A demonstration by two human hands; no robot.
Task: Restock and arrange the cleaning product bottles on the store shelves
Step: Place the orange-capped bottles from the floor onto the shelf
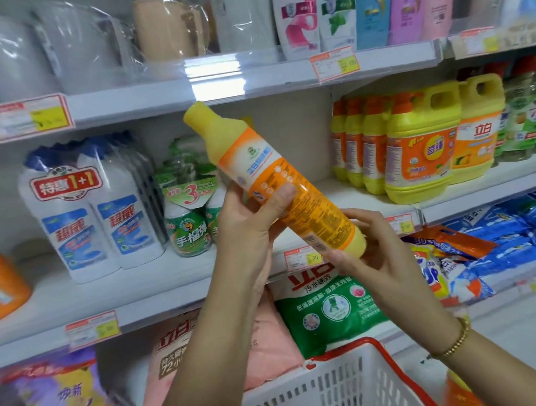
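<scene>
Between both hands, before the middle shelf (342, 197), a yellow bottle (268, 172) is held slanted, cap up.
Fingers and thumb of the left hand (246, 234) wrap its label; fingers of the right hand (381, 259) curl under the base, likely steadying it for the shelf gap just behind the fingers.

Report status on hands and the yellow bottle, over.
Left hand grips yellow bottle mid-body; right hand holds its base. Tilted, cap up-left, clear of middle shelf. Nothing in the way.

middle shelf (112, 295) | left: white bottle packs (88, 221) | centre: green bottles (187, 231) | right: yellow jugs (417, 158), upright
</scene>
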